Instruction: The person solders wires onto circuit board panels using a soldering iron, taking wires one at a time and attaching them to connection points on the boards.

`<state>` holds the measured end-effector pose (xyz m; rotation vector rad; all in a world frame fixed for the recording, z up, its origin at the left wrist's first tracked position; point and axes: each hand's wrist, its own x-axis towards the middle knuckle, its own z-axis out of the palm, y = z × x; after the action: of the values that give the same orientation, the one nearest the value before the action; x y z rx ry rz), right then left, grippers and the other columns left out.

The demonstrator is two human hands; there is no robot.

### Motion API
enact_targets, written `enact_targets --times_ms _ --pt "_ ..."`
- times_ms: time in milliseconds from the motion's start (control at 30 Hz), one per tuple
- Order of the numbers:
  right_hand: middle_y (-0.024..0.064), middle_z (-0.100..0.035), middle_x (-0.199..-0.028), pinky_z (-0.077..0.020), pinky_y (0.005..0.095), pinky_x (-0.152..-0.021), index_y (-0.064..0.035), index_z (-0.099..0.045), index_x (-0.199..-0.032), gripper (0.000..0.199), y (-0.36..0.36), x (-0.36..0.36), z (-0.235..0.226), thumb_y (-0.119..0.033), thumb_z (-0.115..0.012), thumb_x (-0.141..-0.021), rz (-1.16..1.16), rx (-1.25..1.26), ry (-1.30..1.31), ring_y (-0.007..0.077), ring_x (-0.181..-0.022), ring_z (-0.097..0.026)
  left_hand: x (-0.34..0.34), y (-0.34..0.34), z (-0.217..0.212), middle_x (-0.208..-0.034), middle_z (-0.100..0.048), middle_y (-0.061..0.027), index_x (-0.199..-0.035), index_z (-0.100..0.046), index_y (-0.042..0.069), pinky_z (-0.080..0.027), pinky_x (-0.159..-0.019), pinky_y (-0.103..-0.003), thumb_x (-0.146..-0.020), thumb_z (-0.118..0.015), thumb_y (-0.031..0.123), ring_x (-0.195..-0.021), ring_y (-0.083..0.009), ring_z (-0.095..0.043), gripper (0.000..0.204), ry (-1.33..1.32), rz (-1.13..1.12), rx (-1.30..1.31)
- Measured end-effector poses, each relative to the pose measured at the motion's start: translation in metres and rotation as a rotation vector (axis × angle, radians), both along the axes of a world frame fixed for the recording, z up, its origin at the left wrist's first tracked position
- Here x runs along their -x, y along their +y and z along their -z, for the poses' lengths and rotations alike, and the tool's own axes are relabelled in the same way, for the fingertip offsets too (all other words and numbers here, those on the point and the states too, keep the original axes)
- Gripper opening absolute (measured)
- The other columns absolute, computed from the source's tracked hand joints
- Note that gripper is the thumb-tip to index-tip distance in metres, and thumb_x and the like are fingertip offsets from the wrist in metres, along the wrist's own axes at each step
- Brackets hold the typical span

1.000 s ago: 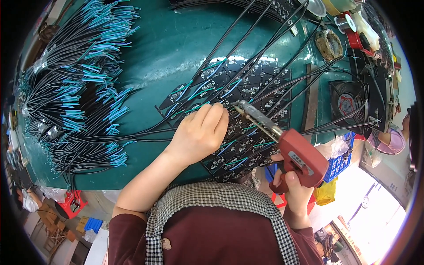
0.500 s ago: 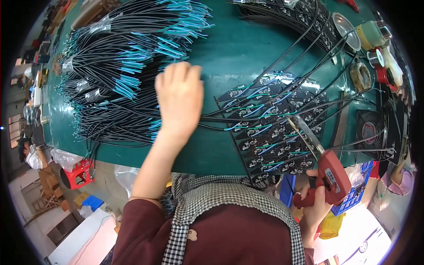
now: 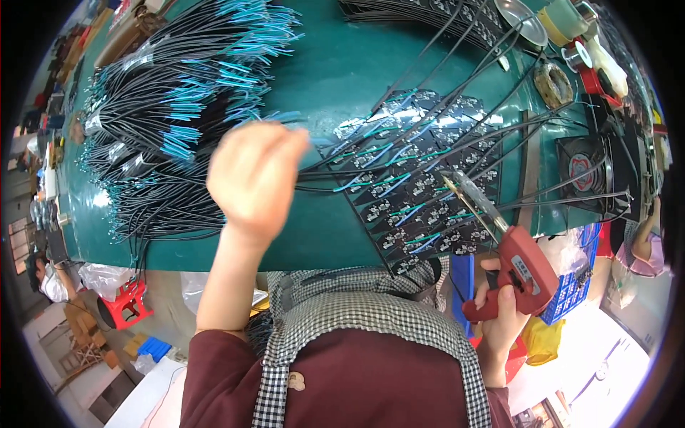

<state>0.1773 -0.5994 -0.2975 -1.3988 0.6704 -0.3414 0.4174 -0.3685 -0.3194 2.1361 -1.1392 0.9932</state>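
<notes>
My left hand [image 3: 253, 178] is closed and smeared by motion, just right of the cable bundles. Blurred blue wire ends [image 3: 284, 116] stick out by its fingers, apparently from a cable in its grasp; the grip itself is unclear. My right hand [image 3: 503, 314] is wrapped round the handle of a red soldering gun [image 3: 526, 267]. The gun's tip points up and left, over the panel of small black circuit boards [image 3: 399, 207]. Black cables [image 3: 492, 132] with green and blue wire ends lie across those boards and run off to the right.
Large bundles of black cables [image 3: 164, 200] with blue ends cover the green table's left side. At the far edge lies a stack of black boards [image 3: 435, 18]. A metal dish [image 3: 522, 21], a solder spool [image 3: 576, 55], a tape roll [image 3: 554, 85] and a fan [image 3: 589, 171] stand right.
My left hand has moved left and slightly down, with blue wire ends now beside its fingers. The view has shifted a little; my right hand still holds the soldering gun over the boards.
</notes>
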Motion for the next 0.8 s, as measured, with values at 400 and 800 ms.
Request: enact_targets --times_ms 400,800 --pt "0.0207 -0.059 -0.108 -0.0456 0.0253 -0.055 0.0036 -0.043 -0.126 0.062 0.003 0.021 0.021 -0.029 -0.069 -0.080 -0.195 -0.243 0.073 0.0156 -0.062 -0.056 0.083 -0.023 0.057 -0.071 -0.050 -0.0022 -0.093 -0.065 0.001 -0.037 -0.042 -0.023 -0.057 -0.063 0.003 -0.054 -0.0117 -0.048 0.037 0.355 0.220 -0.322" --pt "0.0147 -0.060 -0.094 -0.0455 0.0258 -0.054 0.0071 -0.050 -0.111 0.057 0.009 0.025 0.024 -0.037 -0.068 -0.080 -0.265 -0.160 0.194 0.0139 -0.059 -0.054 0.086 -0.024 0.058 -0.069 -0.049 0.0003 -0.088 -0.066 0.004 -0.034 -0.042 -0.023 -0.058 -0.064 0.001 -0.054 -0.0112 -0.046 0.030 0.338 0.220 -0.294"
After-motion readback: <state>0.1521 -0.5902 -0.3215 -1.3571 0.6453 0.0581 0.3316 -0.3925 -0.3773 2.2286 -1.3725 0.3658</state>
